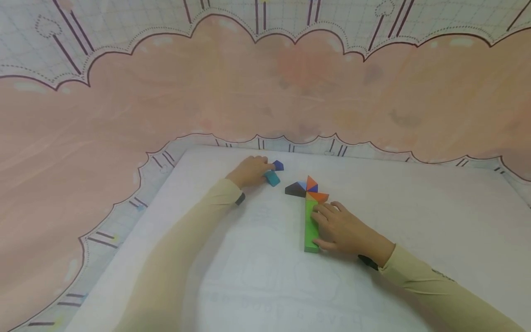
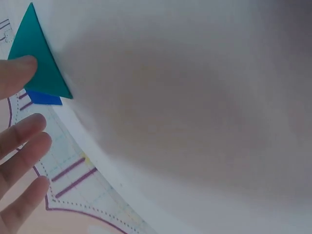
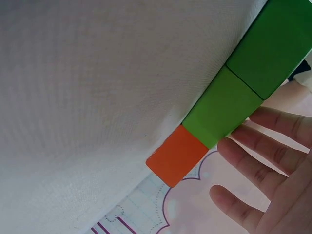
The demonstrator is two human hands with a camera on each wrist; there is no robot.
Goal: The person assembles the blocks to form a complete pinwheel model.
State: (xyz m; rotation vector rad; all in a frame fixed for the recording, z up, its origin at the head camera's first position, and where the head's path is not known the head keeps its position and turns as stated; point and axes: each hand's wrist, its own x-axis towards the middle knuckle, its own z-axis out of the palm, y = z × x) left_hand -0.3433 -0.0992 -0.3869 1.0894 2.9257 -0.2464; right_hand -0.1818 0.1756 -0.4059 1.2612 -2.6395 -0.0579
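In the head view my left hand (image 1: 250, 171) is at the far side of the white surface, at a teal triangular block (image 1: 272, 178). Its thumb lies over the face of the teal block (image 2: 40, 63) in the left wrist view, in what looks like a pinch; the opposing finger is hidden. Just beyond is a blue block (image 1: 279, 165). My right hand (image 1: 342, 229) rests beside a long green bar (image 1: 311, 226), straight fingertips (image 3: 229, 146) touching its side. In the right wrist view an orange block (image 3: 177, 156) adjoins the bar's light green part.
At the bar's far end, orange (image 1: 311, 183), black (image 1: 295, 189), light blue and dark blue pieces meet like a pinwheel. The white tabletop (image 1: 265, 281) spreads around them. A patterned pink-and-white cloth (image 1: 290, 92) lies beyond its far and left edges.
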